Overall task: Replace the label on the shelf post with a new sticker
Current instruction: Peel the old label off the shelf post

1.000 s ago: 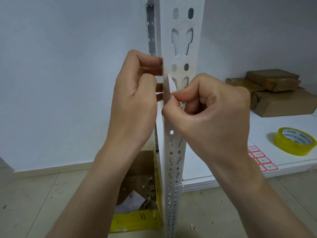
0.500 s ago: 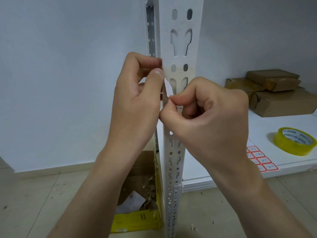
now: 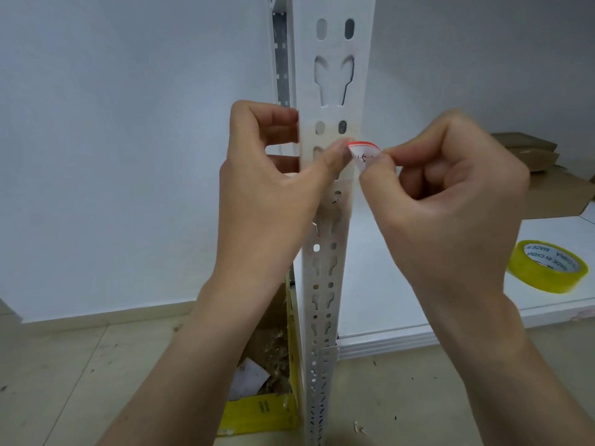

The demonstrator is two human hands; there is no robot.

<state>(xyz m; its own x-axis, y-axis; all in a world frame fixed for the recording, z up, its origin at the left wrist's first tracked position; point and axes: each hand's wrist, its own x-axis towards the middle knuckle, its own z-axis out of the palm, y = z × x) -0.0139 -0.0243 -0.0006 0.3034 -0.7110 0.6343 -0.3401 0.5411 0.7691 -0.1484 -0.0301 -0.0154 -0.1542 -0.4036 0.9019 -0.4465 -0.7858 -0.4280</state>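
Head view: right hand (image 3: 450,201) pinches a red-edged label (image 3: 363,154), curled partly off the white shelf post (image 3: 331,194); left hand (image 3: 270,188) grips the post, thumb pressing the label's near end. Yellow tape roll (image 3: 547,265) lies on the shelf (image 3: 418,284).

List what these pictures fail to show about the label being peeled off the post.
- Head view: writing on the label is curled and too small to read.
- The right hand covers its far end.
- The left hand thumb hides where it meets the shelf post.
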